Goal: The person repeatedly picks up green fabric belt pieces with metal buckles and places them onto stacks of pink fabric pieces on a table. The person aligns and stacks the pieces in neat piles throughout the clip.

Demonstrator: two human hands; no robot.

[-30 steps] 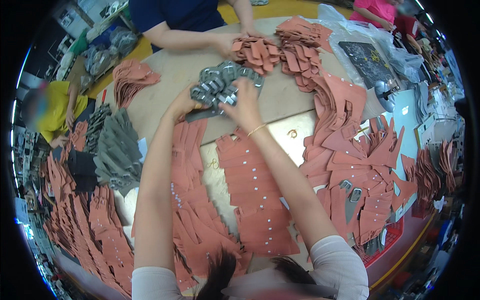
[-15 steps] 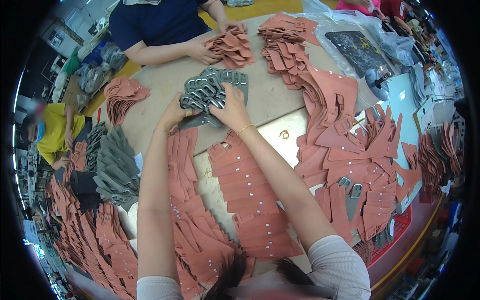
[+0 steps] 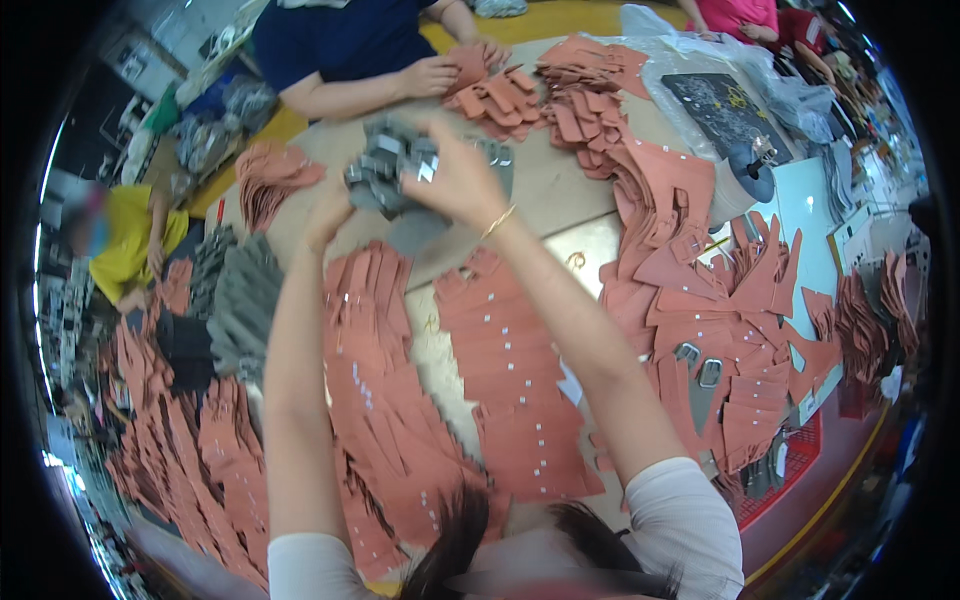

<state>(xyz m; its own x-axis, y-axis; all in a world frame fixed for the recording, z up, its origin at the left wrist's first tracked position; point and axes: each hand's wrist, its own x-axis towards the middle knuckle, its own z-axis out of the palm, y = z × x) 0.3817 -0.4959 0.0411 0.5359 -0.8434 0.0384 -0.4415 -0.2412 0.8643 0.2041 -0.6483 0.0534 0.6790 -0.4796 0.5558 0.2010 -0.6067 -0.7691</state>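
Tan worktable (image 3: 560,190) on a yellow floor (image 3: 560,20), brightly lit

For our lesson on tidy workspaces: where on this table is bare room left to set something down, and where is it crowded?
Bare tabletop shows between the grey bundle in both hands and the right-hand terracotta stacks. A pale patch lies beside the right forearm, and a narrow strip runs between the two overlapping rows of terracotta pieces. The left and right edges are crowded.

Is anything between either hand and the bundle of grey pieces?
Nothing visible. Both the left hand and the right hand are already on the bundle of grey pieces, holding it above the table, with no other item between.
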